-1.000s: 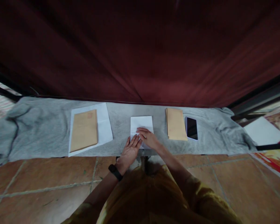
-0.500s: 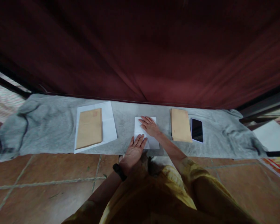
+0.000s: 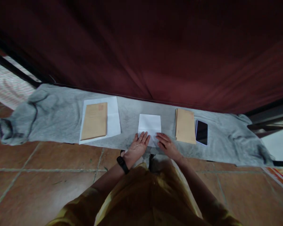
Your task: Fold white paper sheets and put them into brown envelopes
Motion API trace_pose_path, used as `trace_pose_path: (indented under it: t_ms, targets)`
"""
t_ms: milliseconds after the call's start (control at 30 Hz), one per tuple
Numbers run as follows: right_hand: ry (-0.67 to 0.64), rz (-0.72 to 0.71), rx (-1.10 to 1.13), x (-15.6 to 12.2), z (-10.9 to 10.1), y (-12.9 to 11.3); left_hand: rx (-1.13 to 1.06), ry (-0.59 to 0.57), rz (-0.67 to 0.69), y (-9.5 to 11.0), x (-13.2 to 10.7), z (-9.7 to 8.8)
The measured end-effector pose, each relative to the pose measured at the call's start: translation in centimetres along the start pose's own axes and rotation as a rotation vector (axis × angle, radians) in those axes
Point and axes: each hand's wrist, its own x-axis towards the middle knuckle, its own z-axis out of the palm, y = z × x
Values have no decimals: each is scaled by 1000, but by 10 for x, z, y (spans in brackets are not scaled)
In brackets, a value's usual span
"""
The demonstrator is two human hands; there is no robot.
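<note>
We have the folded-looking white sheet (image 3: 150, 121) lying near the middle of the front edge of the grey-covered bench (image 3: 129, 117). Our left hand (image 3: 137, 148) is open, palm down, its fingers on the sheet's near left part; our right hand (image 3: 169, 148) is open too, fingers loosely bent at the near right side, and we see no grip. The cloth looks soft and rumples toward both bench ends, so uneven pressure could make the paper skid or crease crookedly. With the sheet so close to the front edge, a pull toward us might drag it off. Toward the right end, the brown envelopes (image 3: 185, 126) sit just beside the phone (image 3: 202, 132); a careless right elbow could knock either askew.
</note>
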Motion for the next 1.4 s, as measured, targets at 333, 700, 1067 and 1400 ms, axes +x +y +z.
trace_pose_path:
  t_ms: [333, 700, 1067, 1400]
  targets:
    - [-118, -67, -108, -21, -11, -8, -40, -96, -15, 1, 2, -33]
    - [39, -22, -3, -14, -3, 1, -216, -9, -2, -18, 2, -42]
    - [127, 29, 20, -7, -1, 3, -333, 115, -63, -46, -14, -24]
    - [118, 46, -2, -6, 1, 6, -517, 212, -77, -54, -14, -20]
